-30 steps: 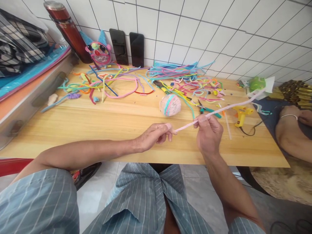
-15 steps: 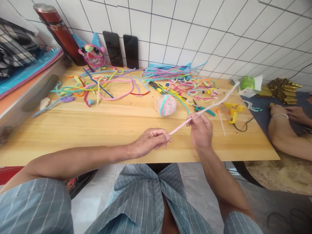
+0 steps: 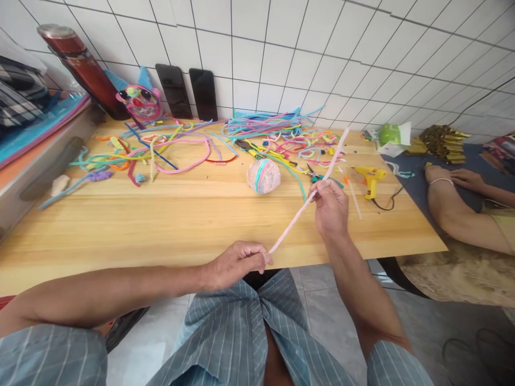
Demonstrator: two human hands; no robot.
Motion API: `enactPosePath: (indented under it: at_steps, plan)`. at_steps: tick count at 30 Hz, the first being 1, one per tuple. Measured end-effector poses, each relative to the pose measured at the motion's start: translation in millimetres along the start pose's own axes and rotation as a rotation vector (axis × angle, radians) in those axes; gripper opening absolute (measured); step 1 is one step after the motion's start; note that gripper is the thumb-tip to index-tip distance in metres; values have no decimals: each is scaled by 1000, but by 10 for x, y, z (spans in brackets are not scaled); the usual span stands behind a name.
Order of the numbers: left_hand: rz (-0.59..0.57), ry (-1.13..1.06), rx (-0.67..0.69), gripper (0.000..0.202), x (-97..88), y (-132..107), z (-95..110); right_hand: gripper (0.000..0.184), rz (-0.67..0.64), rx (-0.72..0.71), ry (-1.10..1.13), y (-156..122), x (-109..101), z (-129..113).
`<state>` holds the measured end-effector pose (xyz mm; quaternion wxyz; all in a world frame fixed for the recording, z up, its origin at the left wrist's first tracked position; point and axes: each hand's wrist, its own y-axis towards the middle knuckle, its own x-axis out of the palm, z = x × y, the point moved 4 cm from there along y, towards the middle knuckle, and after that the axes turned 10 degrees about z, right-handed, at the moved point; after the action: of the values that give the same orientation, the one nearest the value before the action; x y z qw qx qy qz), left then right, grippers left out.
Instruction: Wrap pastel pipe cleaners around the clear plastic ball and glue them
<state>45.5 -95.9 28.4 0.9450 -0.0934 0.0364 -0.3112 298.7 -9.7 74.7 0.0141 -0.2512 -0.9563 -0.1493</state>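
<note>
A pale pink pipe cleaner point(image 3: 290, 227) runs slantwise between my two hands above the table's front part. My left hand point(image 3: 241, 262) pinches its lower end near the table edge. Higher up and to the right, my right hand point(image 3: 330, 206) grips it between thumb and fingers, and the free end rises past that hand. Behind them rests a pinkish ball point(image 3: 263, 177) with turquoise and pink bands. Pliers with yellow handles point(image 3: 257, 152) lie just beyond the ball, and teal-handled pliers point(image 3: 328, 179) are partly hidden by my right hand.
Loose coloured pipe cleaners point(image 3: 177, 140) and a blue-pink bundle point(image 3: 263, 123) lie along the back. A yellow glue gun point(image 3: 370, 181) stands at right. A decorated face figure point(image 3: 141, 102), a red flask point(image 3: 82, 69) and two phones point(image 3: 203, 94) line the wall. A co-worker's arm point(image 3: 450, 206) is at right.
My left hand has moved down toward the table edge, and a longer stretch of pipe cleaner spans between my hands. The free end beyond my right hand is shorter and steeper. The view has shifted slightly right.
</note>
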Motion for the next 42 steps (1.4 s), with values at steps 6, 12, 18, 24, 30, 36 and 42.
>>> enactPosePath:
  at_steps: [6, 12, 18, 24, 30, 36, 42]
  plan:
    - [140, 129, 181, 41, -212, 214, 535, 43, -233, -44, -160, -200, -11, -235]
    - [258, 64, 393, 52, -305, 656, 1022, 44, -477, -141, -330, -506, 162, -478]
    - [168, -29, 368, 67, -303, 840, 976, 50, -615, -61, -307, -578, 238, -414]
    - [87, -123, 273, 68, -287, 893, 917, 62, -734, 136, -178, -538, 217, -247]
    - [106, -212, 225, 68, -310, 958, 769, 68, -696, 123, -248, -569, 179, -187]
    - [117, -315, 161, 66, -282, 955, 645, 70, -723, 130, -255, -668, 183, -126]
    - [103, -357, 137, 65, -289, 978, 575, 68, -732, 213, -200, -737, 121, 9]
